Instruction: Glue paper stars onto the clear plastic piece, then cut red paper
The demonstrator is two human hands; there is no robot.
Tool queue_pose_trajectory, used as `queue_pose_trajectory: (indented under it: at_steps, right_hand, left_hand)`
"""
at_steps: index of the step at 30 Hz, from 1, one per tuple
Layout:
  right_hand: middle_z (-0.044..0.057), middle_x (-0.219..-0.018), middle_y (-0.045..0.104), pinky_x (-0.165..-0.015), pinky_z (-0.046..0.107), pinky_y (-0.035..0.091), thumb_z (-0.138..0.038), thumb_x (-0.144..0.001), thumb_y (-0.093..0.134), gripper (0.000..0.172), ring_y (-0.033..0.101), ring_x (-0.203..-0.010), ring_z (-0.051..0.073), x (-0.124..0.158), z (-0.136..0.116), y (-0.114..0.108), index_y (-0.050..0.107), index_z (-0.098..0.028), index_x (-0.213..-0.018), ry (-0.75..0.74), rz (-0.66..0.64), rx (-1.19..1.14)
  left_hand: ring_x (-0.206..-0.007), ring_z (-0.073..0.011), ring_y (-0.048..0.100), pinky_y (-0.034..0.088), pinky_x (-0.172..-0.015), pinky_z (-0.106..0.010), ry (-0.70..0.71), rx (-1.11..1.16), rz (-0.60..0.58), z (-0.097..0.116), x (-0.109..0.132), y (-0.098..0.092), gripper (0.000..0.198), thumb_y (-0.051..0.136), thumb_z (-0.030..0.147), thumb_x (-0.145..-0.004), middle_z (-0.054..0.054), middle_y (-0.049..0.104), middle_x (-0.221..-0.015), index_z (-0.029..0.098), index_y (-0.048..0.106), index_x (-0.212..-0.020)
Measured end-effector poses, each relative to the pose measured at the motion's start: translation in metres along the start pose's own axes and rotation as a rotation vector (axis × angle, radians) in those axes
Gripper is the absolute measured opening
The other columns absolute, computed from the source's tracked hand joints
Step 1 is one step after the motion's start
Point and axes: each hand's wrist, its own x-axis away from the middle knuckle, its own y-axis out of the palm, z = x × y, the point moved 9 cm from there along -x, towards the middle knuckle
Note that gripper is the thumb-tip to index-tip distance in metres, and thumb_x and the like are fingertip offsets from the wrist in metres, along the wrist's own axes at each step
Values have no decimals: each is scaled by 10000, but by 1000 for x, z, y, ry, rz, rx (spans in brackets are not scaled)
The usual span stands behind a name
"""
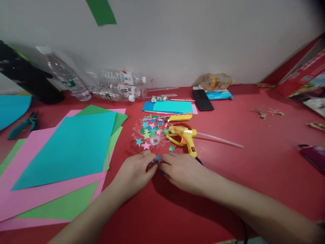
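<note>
My left hand (137,171) and my right hand (181,171) meet low on the red table (254,162), fingertips pinched together on a small blue paper star (158,158). Just beyond them lies a clear cut plastic piece (152,134) covered with several pink, green and blue paper stars. A yellow glue gun (186,137) lies right of it, its glue stick (220,139) pointing right. A yellow utility knife (177,118) rests behind the stars.
Large blue, pink and green paper sheets (68,149) lie at left. Clear plastic bottles (114,89), teal pliers (24,125), a black phone (202,99), smaller paper sheets (169,107) and a red box (302,73) stand around the back and sides.
</note>
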Motion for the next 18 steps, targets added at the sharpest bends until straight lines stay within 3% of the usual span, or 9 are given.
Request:
queue_pose_trajectory:
  at_steps: [6,10,13,18]
  right_hand:
    - [48,-897,648,-632,278,410,-125,-857,551,97,596,-763,167,0,14,-2,629,-155,-905,116,-14,-177]
    - [-20,-762,621,-621,226,401,-59,-779,584,119,550,-685,110,3,35,-18,607,-176,-770,302,103,-601]
    - [-54,-645,556,-538,199,362,-32,-731,575,148,477,-582,84,5,43,-20,571,-173,-690,430,151,-916]
    - [-71,-596,467,-470,183,320,-175,-782,589,76,407,-516,72,6,40,-11,559,-182,-713,482,115,-1239]
  left_hand:
    - [-682,-149,581,431,-603,-246,-60,135,-40,3,1,1,159,498,119,-827,0,610,-739,197,628,-781]
    - [-604,-120,516,393,-526,-221,-131,390,-63,8,3,3,112,555,164,-796,24,570,-692,208,658,-791]
    - [-576,-117,497,398,-524,-235,-184,608,-16,8,3,1,114,566,236,-796,24,564,-648,200,652,-730]
    - [-595,-118,501,405,-558,-248,-228,825,63,8,5,-6,117,597,248,-777,11,563,-645,186,640,-688]
